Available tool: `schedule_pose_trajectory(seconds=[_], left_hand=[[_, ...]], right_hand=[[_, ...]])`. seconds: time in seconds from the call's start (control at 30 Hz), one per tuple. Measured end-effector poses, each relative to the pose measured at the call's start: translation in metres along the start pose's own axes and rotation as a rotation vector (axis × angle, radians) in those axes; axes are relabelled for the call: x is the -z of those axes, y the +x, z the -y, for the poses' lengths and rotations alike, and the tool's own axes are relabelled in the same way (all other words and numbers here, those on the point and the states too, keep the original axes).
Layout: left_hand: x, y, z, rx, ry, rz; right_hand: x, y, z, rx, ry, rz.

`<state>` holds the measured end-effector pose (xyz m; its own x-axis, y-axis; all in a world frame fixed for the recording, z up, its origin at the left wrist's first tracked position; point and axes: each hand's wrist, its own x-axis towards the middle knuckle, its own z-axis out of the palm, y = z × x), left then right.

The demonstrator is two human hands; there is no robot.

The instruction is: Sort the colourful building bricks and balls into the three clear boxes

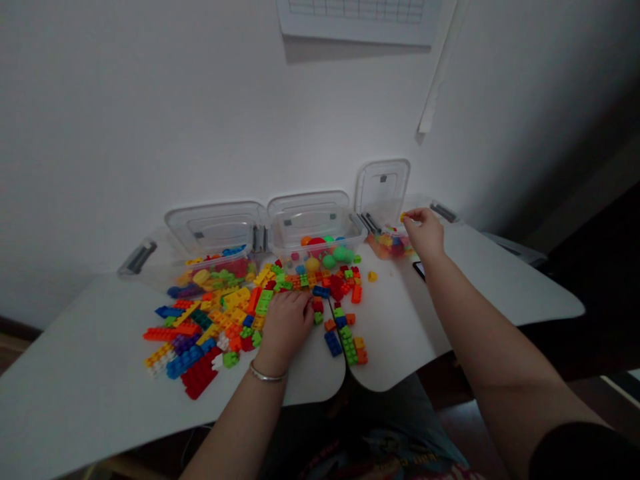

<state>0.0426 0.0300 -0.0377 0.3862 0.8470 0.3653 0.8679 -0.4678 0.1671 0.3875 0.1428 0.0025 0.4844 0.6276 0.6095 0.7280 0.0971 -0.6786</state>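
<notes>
My right hand (425, 232) is raised over the right-hand clear box, its thumb and fingers pinching a small yellow brick (403, 217). Below it, that clear box (385, 252) holds several small coloured pieces. My left hand (289, 320) lies low among loose toy bricks at the middle of the table, fingers bent and close together; whatever is under its fingertips is hidden. Just right of those fingertips are a red brick (317, 305) and a blue brick (321, 291). A large heap of mixed bricks (235, 300) spreads to the left of this hand.
A middle clear box (280, 250) holds coloured balls, and a left clear box (175, 277) holds more pieces. Their lids lean near the wall. Small bricks (349, 343) lie along the gap between two white tables (395, 353). A dark phone-like object (419, 269) sits near my right forearm.
</notes>
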Motion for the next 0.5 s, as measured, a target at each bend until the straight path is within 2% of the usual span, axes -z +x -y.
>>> schedule_pose_trajectory(seconds=[0.13,0.33,0.5], left_hand=[[0.0,0.001,-0.001,0.003,-0.003,-0.003],[0.0,0.0,0.0,0.007,0.009,0.004],[-0.001,0.001,0.0,0.006,0.007,-0.004]], right_hand=[[-0.001,-0.01,-0.001,0.053,-0.115,-0.002],[-0.003,-0.01,-0.001,0.088,-0.165,0.014],[0.007,-0.025,0.014,0.236,-0.061,-0.05]])
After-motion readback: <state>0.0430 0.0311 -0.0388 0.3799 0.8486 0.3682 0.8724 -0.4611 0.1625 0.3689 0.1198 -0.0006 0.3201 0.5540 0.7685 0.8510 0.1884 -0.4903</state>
